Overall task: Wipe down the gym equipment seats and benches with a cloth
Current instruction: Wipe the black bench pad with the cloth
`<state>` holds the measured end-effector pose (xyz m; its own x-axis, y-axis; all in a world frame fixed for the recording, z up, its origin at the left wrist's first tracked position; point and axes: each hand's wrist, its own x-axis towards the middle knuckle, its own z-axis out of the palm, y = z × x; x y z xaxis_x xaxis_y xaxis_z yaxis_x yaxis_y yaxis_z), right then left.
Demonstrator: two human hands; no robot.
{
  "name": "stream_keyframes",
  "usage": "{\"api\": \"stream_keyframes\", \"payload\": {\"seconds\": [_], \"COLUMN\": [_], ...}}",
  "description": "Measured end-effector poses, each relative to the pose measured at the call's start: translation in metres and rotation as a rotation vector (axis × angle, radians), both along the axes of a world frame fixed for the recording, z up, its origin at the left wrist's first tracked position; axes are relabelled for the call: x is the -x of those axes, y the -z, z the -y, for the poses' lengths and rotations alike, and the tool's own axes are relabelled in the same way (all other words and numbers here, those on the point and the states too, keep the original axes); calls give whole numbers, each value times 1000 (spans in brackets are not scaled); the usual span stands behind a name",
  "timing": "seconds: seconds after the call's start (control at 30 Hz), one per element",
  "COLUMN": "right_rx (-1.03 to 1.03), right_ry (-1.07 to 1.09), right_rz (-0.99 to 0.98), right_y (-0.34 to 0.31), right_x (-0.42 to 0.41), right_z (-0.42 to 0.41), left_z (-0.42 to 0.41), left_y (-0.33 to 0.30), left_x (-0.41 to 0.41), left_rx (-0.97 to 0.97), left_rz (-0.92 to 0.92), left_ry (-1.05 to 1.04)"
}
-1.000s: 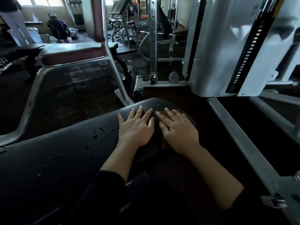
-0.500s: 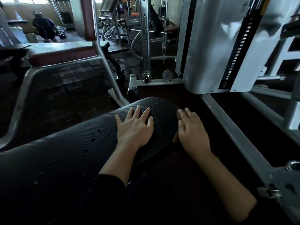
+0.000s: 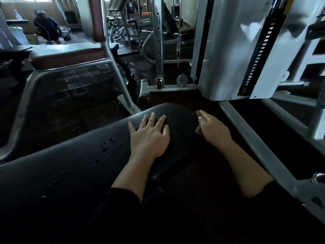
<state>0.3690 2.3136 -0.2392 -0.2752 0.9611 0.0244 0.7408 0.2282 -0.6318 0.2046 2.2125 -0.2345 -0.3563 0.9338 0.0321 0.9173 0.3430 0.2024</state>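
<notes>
The long black ribbed vinyl bench pad (image 3: 73,166) carries both hands near its far rounded end. The left hand (image 3: 149,136) lies flat on top of it, fingers straight and spread, palm pressing the surface just right of a trail of water droplets (image 3: 109,143). The right hand (image 3: 213,130) sits at the pad's right edge, fingers stretched forward and close together, laid down over the side; a small pinkish scrap showing under its thumb side (image 3: 197,132) may be the cloth, though most of it is hidden and I cannot tell for sure, nor whether the hand grips it or only presses on it. A second ago the two hands lay side by side on top of the pad with a brownish cloth under the right one; since then the right hand has slid off to the right edge, and in the last half second it has moved little, while the left hand has stayed where it was. The pad's long axis runs from the near left of the view away to the upper right, its rounded end pointing toward the white sheet-metal weight-stack cover (image 3: 228,50). Behind, to the left, stands a maroon padded seat on a grey tube frame (image 3: 70,55), and far off a person in dark clothes (image 3: 46,26) crouches by the window.
</notes>
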Motion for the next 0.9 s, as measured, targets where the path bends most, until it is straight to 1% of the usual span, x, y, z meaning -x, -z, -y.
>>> {"api": "stream_keyframes", "payload": {"seconds": [0.03,0.07,0.13,0.17,0.23,0.3,0.37,0.43,0.5,0.57,0.63,0.7,0.77,0.8,0.87,0.9], "right_rx": [-18,-71,-203,-235,-272,-290,-229,-130,-52,-29,-47,-115,-223,-252,-249,-239], "right_ry": [22,24,7,8,-24,-120,-222,-263,-214,-122,-30,-1,-72,-130,-281,-373], "right_rz": [-24,7,122,183,291,365,366,316,252,230,238,291,379,387,373,367], "right_y": [3,7,12,13,10,2,-5,-8,-10,-10,-9,-6,-4,-4,-8,-12], "right_x": [-4,-4,3,10,23,37,47,48,42,31,23,22,25,28,36,41], "right_z": [12,27,53,62,61,43,15,-8,-20,-16,-1,20,35,38,37,33], "left_z": [0,-1,-2,-2,-2,-2,-2,-1,1,1,0,0,0,-1,-1,0], "left_y": [0,0,0,0,0,0,0,1,1,0,-1,-1,-2,-3,-6,-7], "left_x": [0,0,1,1,1,1,1,1,2,3,3,3,4,5,11,15], "left_rx": [1,-1,-6,-7,-10,-11,-18,-28,-29,-29,-34,-49,-103,-143,-201,-196], "left_rz": [5,8,8,8,7,5,9,13,23,33,47,67,86,98,100,79], "left_ry": [1,0,-3,-4,-3,-4,-7,-4,-2,-1,-3,-14,-47,-71,-125,-147]}}
